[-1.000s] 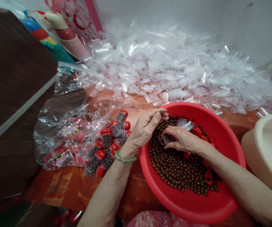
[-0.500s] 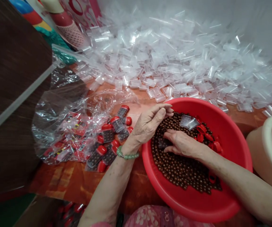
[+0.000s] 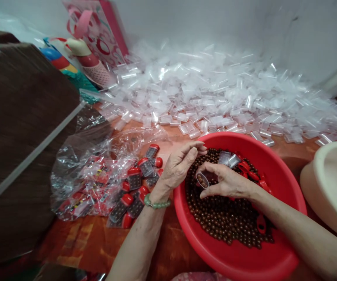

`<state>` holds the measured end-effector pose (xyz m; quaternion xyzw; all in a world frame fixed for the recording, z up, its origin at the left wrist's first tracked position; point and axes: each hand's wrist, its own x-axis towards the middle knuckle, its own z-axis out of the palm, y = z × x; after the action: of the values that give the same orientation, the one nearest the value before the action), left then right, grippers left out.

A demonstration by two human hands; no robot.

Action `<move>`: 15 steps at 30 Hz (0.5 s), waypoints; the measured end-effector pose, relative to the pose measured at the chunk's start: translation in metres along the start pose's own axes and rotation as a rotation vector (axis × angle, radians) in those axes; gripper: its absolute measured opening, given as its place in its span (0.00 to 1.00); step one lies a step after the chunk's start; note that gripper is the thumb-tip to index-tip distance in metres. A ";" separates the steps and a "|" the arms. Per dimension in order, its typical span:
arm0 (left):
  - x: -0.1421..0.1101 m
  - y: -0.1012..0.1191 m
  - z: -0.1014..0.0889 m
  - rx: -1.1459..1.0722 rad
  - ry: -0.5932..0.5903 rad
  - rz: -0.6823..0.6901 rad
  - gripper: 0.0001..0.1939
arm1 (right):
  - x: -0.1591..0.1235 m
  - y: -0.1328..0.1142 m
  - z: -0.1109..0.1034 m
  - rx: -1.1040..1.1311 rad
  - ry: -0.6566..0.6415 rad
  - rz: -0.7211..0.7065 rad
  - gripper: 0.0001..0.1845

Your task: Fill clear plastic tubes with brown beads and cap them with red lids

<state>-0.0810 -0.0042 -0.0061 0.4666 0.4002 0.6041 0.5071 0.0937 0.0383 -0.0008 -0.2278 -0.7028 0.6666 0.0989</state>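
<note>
My right hand [image 3: 228,181] pinches a small clear plastic case [image 3: 202,180] between thumb and fingers, above the brown balls [image 3: 225,220]. The case's oval mouth faces me, and a few balls show inside. These balls lie loose in a red basin [image 3: 186,224]. At the basin's left rim, my left hand [image 3: 180,166] is cupped, fingers stretched and thumb up, with nothing visible in it. Red caps [image 3: 254,175] and two clear cases [image 3: 228,159] rest on the balls beyond my right hand.
Filled cases with red caps [image 3: 134,178] lie left of my left hand, beside a clear bag [image 3: 80,187] of red items. A large heap of clear cases [image 3: 203,93] lines the wall. A cream tub [image 3: 311,171] stands right, a brown box [image 3: 24,136] left.
My right hand has lifted the case out of the balls and tilted its mouth toward me. My left hand keeps about the same pose by the rim. The view has tipped up.
</note>
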 end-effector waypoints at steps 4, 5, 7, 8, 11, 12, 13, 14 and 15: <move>-0.006 0.014 -0.005 0.093 -0.255 -0.024 0.18 | -0.003 -0.005 -0.007 0.096 0.002 0.021 0.20; -0.008 0.018 -0.006 0.103 -0.360 -0.020 0.20 | -0.004 -0.006 -0.009 0.123 -0.014 0.026 0.20; -0.010 0.024 -0.006 0.125 -0.509 0.002 0.22 | -0.006 -0.009 -0.012 0.178 -0.050 0.030 0.22; -0.010 0.025 -0.004 0.140 -0.521 0.006 0.23 | -0.008 -0.009 -0.014 0.204 -0.067 0.028 0.22; -0.011 0.025 0.001 0.181 -0.422 -0.029 0.23 | -0.010 -0.008 -0.014 0.233 -0.072 0.011 0.20; -0.012 0.024 0.002 0.183 -0.392 -0.042 0.22 | -0.010 -0.008 -0.014 0.221 -0.067 0.011 0.19; -0.012 0.023 0.003 0.178 -0.366 -0.049 0.21 | -0.009 -0.007 -0.013 0.210 -0.060 0.010 0.19; -0.013 0.023 0.004 0.169 -0.348 -0.052 0.20 | -0.009 -0.007 -0.012 0.196 -0.057 0.008 0.19; -0.014 0.023 0.005 0.155 -0.332 -0.059 0.19 | -0.008 -0.007 -0.012 0.178 -0.058 0.002 0.20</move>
<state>-0.0808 -0.0218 0.0151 0.5856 0.3699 0.4710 0.5463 0.1050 0.0451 0.0089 -0.1995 -0.6431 0.7329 0.0975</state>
